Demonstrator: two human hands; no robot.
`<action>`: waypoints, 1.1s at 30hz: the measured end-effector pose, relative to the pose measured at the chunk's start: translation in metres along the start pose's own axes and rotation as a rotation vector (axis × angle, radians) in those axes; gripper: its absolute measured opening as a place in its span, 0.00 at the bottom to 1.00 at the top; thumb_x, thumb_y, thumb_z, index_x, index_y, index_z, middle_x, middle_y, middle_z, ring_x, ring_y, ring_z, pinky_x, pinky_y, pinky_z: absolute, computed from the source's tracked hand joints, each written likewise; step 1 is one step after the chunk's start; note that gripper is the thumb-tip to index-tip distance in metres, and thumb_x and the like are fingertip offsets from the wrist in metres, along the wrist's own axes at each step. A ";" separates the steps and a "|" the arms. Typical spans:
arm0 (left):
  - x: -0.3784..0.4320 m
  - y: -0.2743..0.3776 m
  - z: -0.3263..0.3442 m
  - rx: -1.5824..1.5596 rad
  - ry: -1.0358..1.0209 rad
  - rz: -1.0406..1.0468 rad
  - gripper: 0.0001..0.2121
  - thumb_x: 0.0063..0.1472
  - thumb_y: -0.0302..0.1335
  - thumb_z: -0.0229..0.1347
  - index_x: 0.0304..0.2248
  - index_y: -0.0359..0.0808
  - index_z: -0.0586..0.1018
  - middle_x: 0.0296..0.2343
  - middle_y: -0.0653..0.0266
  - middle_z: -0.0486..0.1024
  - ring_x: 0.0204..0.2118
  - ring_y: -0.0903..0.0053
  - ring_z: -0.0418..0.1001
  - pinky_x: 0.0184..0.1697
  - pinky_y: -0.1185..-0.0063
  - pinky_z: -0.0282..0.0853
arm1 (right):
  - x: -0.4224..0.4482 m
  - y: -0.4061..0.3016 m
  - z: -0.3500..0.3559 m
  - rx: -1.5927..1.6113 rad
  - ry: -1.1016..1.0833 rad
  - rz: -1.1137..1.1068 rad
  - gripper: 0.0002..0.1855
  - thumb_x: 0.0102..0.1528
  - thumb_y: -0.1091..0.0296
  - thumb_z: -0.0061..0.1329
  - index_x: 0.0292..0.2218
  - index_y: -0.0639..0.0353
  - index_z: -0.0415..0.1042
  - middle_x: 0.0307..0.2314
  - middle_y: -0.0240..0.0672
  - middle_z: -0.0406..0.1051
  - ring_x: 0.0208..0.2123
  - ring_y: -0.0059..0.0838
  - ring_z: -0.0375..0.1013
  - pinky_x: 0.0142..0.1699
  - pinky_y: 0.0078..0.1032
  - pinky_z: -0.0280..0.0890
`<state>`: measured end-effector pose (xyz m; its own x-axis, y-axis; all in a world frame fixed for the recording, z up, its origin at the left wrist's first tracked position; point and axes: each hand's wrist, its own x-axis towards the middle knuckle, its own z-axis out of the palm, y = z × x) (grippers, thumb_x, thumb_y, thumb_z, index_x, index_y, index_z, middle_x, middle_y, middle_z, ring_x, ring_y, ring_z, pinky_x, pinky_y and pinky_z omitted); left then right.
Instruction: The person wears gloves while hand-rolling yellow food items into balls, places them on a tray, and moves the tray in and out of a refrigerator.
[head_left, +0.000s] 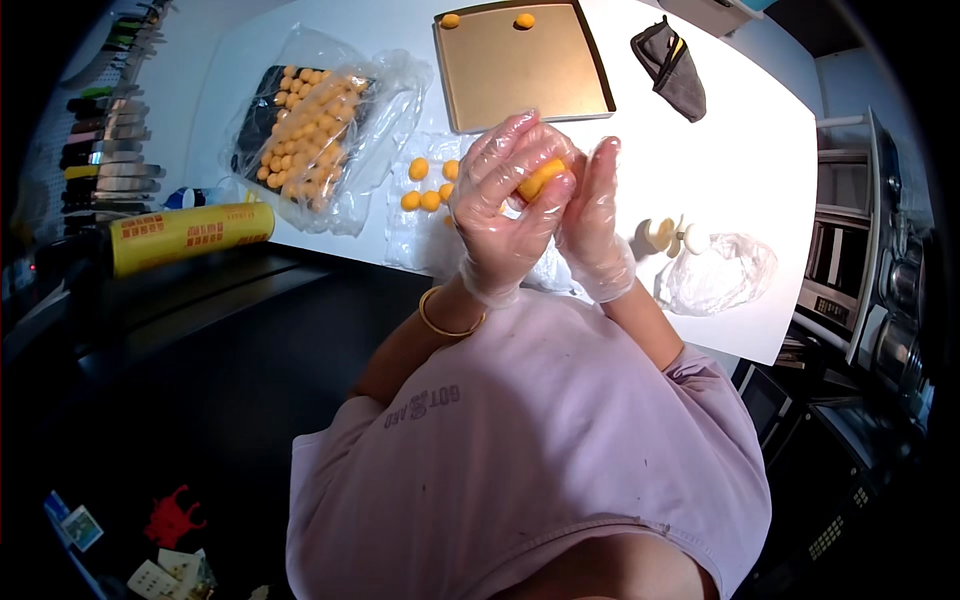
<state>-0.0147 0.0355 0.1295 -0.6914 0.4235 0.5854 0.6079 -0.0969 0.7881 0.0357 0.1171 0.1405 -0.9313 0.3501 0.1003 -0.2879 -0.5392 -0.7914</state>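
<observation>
Clear plastic gloves cover both hands. My left hand (506, 202) curls its fingers around a yellow dough piece (541, 180). Close against it on the right, my right hand (594, 225) has its fingers raised and its palm facing the piece; whether it touches the dough is hard to tell. Yellow dough balls (430, 200) lie on a white plastic sheet (409, 244), partly hidden behind my left hand. A square gold baking tray (525, 67) beyond the hands bears two yellow balls (524, 21) near its far edge.
At left, a black tray (251, 139) of many orange-yellow balls is partly covered by clear plastic (390, 97). A yellow film roll (193, 234) lies by the table's edge. At right are a grey cloth mitt (673, 71), a cream-coloured press-like tool (677, 235) and a crumpled plastic bag (716, 274).
</observation>
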 end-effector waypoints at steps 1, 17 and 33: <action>-0.001 -0.001 0.002 -0.010 0.030 -0.015 0.12 0.52 0.21 0.57 0.38 0.31 0.77 0.42 0.52 0.71 0.49 0.65 0.66 0.52 0.71 0.61 | 0.000 0.004 0.001 -0.002 0.001 0.000 0.35 0.61 0.40 0.13 0.35 0.59 0.67 0.33 0.30 0.64 0.33 0.21 0.62 0.41 0.18 0.57; 0.011 -0.001 -0.015 -0.721 -0.201 -0.468 0.18 0.59 0.29 0.45 0.49 0.32 0.70 0.53 0.55 0.61 0.58 0.69 0.56 0.59 0.75 0.50 | 0.008 0.004 0.005 0.105 0.291 0.145 0.23 0.61 0.45 0.28 0.35 0.54 0.65 0.23 0.25 0.64 0.23 0.11 0.62 0.25 0.09 0.56; 0.008 -0.012 -0.001 -0.755 0.032 -0.705 0.15 0.57 0.26 0.48 0.43 0.31 0.73 0.52 0.55 0.63 0.56 0.64 0.58 0.57 0.71 0.53 | 0.010 0.033 -0.030 0.387 0.025 0.078 0.14 0.60 0.63 0.33 0.41 0.60 0.66 0.27 0.30 0.66 0.23 0.14 0.62 0.25 0.12 0.56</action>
<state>-0.0280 0.0390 0.1248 -0.8125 0.5800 -0.0595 -0.3348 -0.3807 0.8620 0.0235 0.1253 0.0974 -0.9494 0.3125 0.0305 -0.2837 -0.8121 -0.5099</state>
